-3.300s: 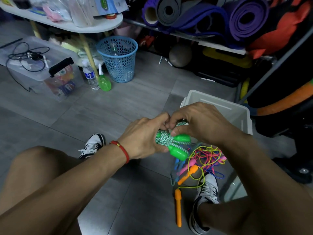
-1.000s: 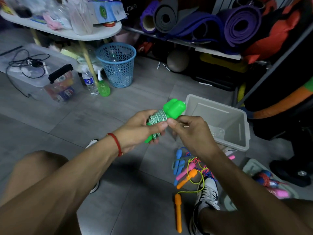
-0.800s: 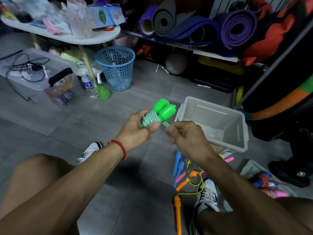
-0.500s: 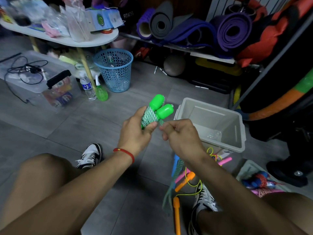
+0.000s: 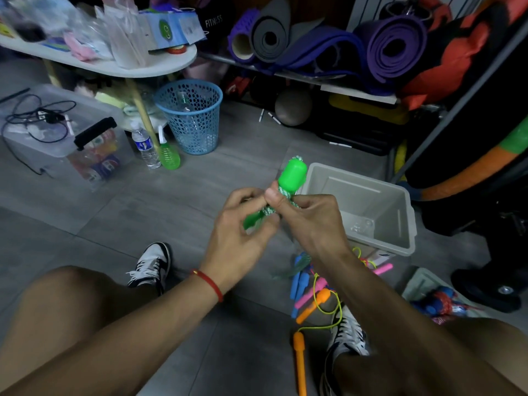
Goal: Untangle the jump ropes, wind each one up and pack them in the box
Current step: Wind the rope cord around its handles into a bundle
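Room: we look down at a grey tiled floor [image 5: 120,212] in a crowded storage corner, with rolled exercise mats [image 5: 394,47] on a rack along the back.
Left side: we see a white table [image 5: 114,67] heaped with bags and packets, a blue mesh basket [image 5: 190,115] below it, a water bottle [image 5: 145,145] and a green spray bottle [image 5: 168,155] just beside the basket, and a clear lidded bin [image 5: 57,132] with black cables lying on it.
Green jump rope: we find it wound into a bundle [image 5: 278,192], held up in the air just in front of the near left corner of the box, its green handles pointing up and away.
Left hand: our left hand [image 5: 240,232] has its fingers curled round the lower part of the bundle; a red string sits on that wrist.
Right hand: our right hand [image 5: 311,221] grips the bundle from the other side, thumb pressed on the wound cord; both hands touch each other.
Box: the grey box [image 5: 400,224] stands open on the floor to the right of the hands; we cannot make out what lies inside.
Other ropes: a tangle of blue, pink, yellow and orange ropes [image 5: 311,290] lies on the floor under the right forearm, beside a sneaker [image 5: 347,335].
Lid: a pale lid [image 5: 420,284] lies further right with a red and blue bundle on it.
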The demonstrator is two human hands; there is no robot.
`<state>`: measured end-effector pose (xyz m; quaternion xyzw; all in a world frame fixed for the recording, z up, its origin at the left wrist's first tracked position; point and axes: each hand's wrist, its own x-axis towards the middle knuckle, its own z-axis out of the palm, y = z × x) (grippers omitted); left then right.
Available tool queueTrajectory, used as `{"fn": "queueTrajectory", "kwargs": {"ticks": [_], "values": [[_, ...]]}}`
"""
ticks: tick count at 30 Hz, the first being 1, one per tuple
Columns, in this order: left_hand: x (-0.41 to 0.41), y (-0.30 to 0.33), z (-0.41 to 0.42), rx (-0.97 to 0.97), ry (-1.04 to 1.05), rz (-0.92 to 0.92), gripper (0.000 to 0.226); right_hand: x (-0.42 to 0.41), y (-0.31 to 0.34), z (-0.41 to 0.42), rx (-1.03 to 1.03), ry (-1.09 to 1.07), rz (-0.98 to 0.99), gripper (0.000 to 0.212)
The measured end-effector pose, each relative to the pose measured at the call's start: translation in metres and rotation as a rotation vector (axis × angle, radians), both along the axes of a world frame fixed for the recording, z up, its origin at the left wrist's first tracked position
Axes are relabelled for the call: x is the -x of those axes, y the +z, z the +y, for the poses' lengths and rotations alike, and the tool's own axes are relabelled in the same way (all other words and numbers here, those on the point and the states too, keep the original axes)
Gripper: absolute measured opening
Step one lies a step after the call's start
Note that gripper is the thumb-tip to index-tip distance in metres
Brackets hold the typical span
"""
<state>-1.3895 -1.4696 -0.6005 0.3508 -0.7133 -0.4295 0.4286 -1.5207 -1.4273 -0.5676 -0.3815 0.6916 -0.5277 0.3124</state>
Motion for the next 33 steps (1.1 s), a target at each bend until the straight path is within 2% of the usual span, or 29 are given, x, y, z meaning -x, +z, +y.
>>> {"fn": "queueTrajectory", "kwargs": {"ticks": [2, 3, 5, 7, 8, 10, 13, 15, 17, 20, 23, 28, 31, 33], "values": [[-0.005, 0.01, -0.006, -0.243, -0.071, 0.192, 0.031, 0.004, -0.002, 0.0, 0.042, 0.065, -0.034, 0.045], [-0.008, 0.014, -0.009, -0.341, -0.078, 0.241, 0.032, 0.003, -0.001, 0.001, 0.069, 0.109, -0.046, 0.036], [-0.014, 0.021, -0.017, -0.589, -0.112, 0.276, 0.042, 0.003, 0.0, 0.001, 0.133, 0.192, -0.05, 0.034], [-0.018, 0.028, -0.021, -0.864, -0.342, 0.281, 0.037, 0.006, 0.002, 0.003, 0.161, 0.264, -0.04, 0.036], [-0.019, 0.03, -0.021, -0.923, -0.463, 0.278, 0.029, 0.009, 0.004, 0.003, 0.152, 0.299, -0.054, 0.036], [-0.018, 0.029, -0.022, -0.851, -0.528, 0.226, 0.023, 0.015, 0.005, 0.003, 0.129, 0.348, -0.061, 0.034], [-0.012, 0.018, -0.026, -0.59, -0.356, 0.078, 0.029, 0.017, -0.006, -0.001, 0.124, 0.284, 0.052, 0.036], [-0.007, 0.013, -0.029, -0.449, -0.223, 0.023, 0.026, 0.01, -0.014, -0.006, 0.1, 0.217, 0.042, 0.035], [-0.005, 0.006, -0.034, -0.376, -0.098, -0.013, 0.022, 0.004, -0.02, -0.01, -0.002, 0.198, 0.056, 0.034], [-0.005, -0.006, -0.039, -0.287, 0.033, -0.13, 0.038, 0.005, -0.021, -0.013, -0.171, 0.152, 0.143, 0.026], [-0.008, -0.011, -0.045, -0.206, 0.116, -0.181, 0.039, 0.005, -0.016, -0.012, -0.223, 0.15, 0.17, 0.03], [-0.011, -0.01, -0.037, -0.056, 0.148, -0.285, 0.032, -0.003, -0.007, -0.007, -0.228, 0.176, 0.173, 0.03], [-0.006, -0.007, -0.029, 0.122, 0.141, -0.336, 0.036, -0.006, 0.0, -0.009, -0.226, 0.179, 0.196, 0.027], [-0.003, -0.01, -0.026, 0.19, 0.12, -0.325, 0.043, -0.007, 0.003, -0.011, -0.202, 0.161, 0.235, 0.032]]}}
